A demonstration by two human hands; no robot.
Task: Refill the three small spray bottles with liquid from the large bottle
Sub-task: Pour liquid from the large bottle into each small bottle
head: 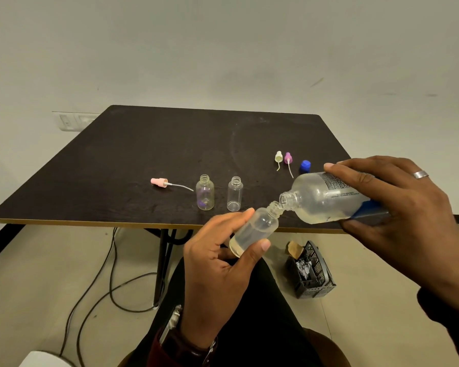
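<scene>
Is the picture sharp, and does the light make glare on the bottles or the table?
Head view: even, dim light; a faint sheen on the dark table; small highlights on the large bottle; wide-angle bending at the edges; the hands are slightly soft.

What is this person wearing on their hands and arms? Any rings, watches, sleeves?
The right hand has a plain silver ring on one finger, and a dark sleeve cuff at the wrist. The left hand is bare of rings; its wrist carries a dark watch strap with a metal buckle, above a dark reddish sleeve.
</scene>
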